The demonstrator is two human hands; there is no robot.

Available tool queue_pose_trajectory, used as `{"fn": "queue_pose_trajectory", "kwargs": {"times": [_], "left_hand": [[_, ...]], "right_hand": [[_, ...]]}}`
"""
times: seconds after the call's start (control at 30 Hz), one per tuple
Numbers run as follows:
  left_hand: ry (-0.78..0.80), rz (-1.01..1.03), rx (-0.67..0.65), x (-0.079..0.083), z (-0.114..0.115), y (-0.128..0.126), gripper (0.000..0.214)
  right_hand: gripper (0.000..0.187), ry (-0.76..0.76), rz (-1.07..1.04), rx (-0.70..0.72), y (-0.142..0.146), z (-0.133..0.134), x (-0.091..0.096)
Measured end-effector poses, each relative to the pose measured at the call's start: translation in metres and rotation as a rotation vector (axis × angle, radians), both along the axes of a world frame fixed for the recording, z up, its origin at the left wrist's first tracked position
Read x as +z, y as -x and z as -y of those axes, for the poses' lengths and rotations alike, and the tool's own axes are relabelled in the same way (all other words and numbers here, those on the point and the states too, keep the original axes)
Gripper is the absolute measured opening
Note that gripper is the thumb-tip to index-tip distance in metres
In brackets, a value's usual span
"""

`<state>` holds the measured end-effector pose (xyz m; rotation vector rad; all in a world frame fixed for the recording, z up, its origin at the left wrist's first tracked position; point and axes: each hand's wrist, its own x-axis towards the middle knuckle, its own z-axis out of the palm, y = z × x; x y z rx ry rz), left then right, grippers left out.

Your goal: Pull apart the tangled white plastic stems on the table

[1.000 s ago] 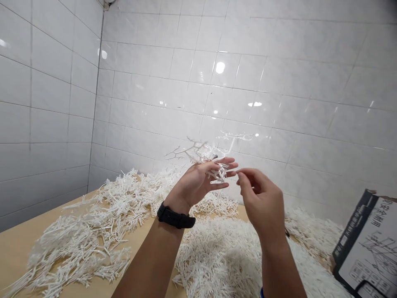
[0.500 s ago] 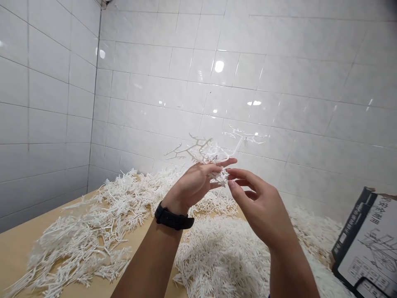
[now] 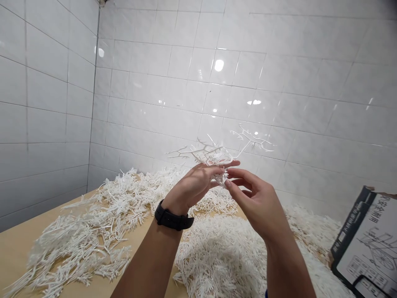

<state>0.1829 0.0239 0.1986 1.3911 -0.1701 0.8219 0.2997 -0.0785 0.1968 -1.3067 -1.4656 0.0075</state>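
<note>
My left hand [image 3: 196,181], with a black band on its wrist, is closed around a white branching plastic sprig [image 3: 211,152]. Thin forked stems of the sprig spread out above the hand to both sides. Below my left thumb a small bunch of white tips [image 3: 221,178] sticks out. Thumb and fingers of my right hand [image 3: 254,194] pinch at these tips from the right. The exact bit between the right fingertips is too small to make out clearly.
Loose white sprigs [image 3: 93,231] cover the left of the tan tabletop [image 3: 18,248]. A dense heap of white pieces [image 3: 221,256] lies below my hands, with more at the right. A printed box [image 3: 369,240] stands at far right. A tiled wall [image 3: 173,95] rises behind.
My right hand has shifted slightly left, its thumb and fingertips closing on the white tips. The forked stems above my left hand have tilted and moved a little to the right.
</note>
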Motion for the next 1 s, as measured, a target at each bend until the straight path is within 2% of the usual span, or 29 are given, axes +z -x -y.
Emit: {"fn": "queue_pose_trajectory", "kwargs": {"times": [0.17, 0.3, 0.47, 0.7, 0.9, 1.0], "left_hand": [[-0.004, -0.005, 0.015, -0.001, 0.001, -0.002, 0.021], [0.017, -0.012, 0.029, -0.002, 0.004, -0.005, 0.022], [0.036, -0.001, 0.013, -0.004, 0.006, -0.01, 0.021], [-0.019, -0.053, 0.049, -0.001, 0.004, -0.005, 0.02], [-0.071, 0.008, 0.097, -0.012, 0.006, -0.008, 0.016], [-0.195, -0.023, 0.169, -0.013, 0.007, -0.007, 0.021]], "right_hand": [[0.028, -0.065, 0.076, -0.082, 0.006, -0.003, -0.001], [0.03, -0.103, 0.107, -0.088, 0.01, -0.008, -0.005], [0.023, -0.14, 0.041, -0.113, 0.013, -0.012, -0.008], [0.03, -0.008, 0.018, 0.071, 0.003, -0.01, -0.007], [0.027, 0.003, -0.062, -0.006, 0.006, -0.011, -0.007], [0.024, 0.009, -0.078, -0.076, 0.005, -0.014, -0.009]]}}
